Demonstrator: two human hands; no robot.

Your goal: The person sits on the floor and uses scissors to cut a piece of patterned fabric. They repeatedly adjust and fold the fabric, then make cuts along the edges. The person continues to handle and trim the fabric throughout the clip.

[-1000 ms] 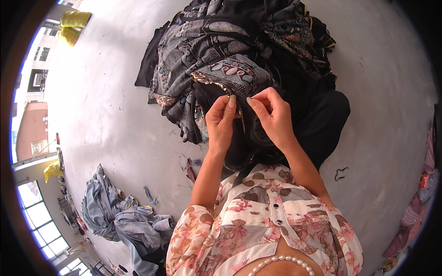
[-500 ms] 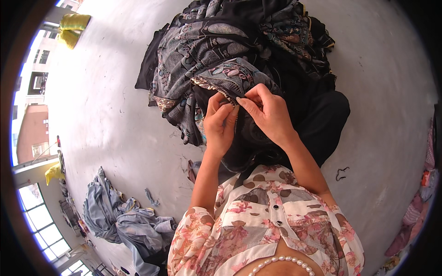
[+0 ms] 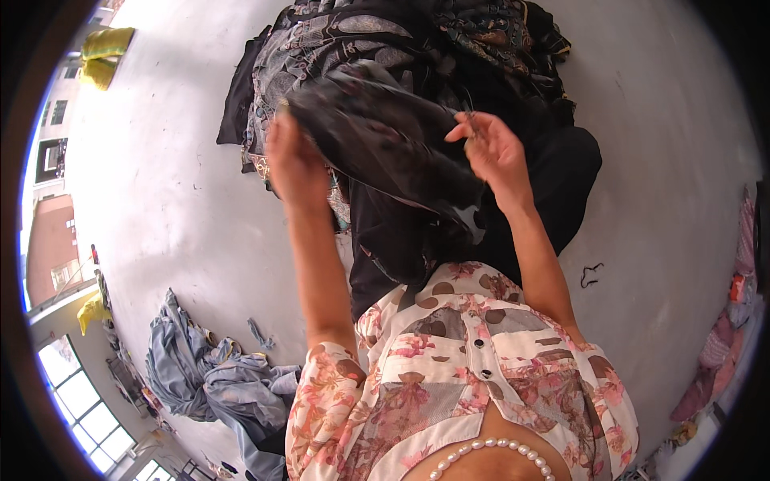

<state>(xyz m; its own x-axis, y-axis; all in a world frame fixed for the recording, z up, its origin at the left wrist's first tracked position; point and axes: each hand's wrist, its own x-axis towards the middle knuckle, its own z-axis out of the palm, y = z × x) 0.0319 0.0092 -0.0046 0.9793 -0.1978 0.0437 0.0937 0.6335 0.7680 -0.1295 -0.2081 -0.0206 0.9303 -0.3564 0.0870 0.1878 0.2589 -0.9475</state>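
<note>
A black cloth with a faint pattern is stretched over my lap, blurred by motion. At its left end my left hand grips the edge, where a bit of gold trim shows above the fingers. My right hand is raised at the cloth's right side, palm partly turned up and fingers bent. Something small and dark lies among those fingers, too blurred to name. Behind the stretched cloth is a large heap of black and grey patterned fabric with coloured motifs and yellowish edging.
Blue-grey garments lie piled on the pale floor at the lower left, beside a small cloth scrap. A dark thread lies to the right. Pink fabrics line the far right, and a yellow sack stands far left.
My hands were close together, pinching the gold-trimmed edge. Now they are wide apart, the left moved left and up, the right slightly right, with the cloth spread between them.
</note>
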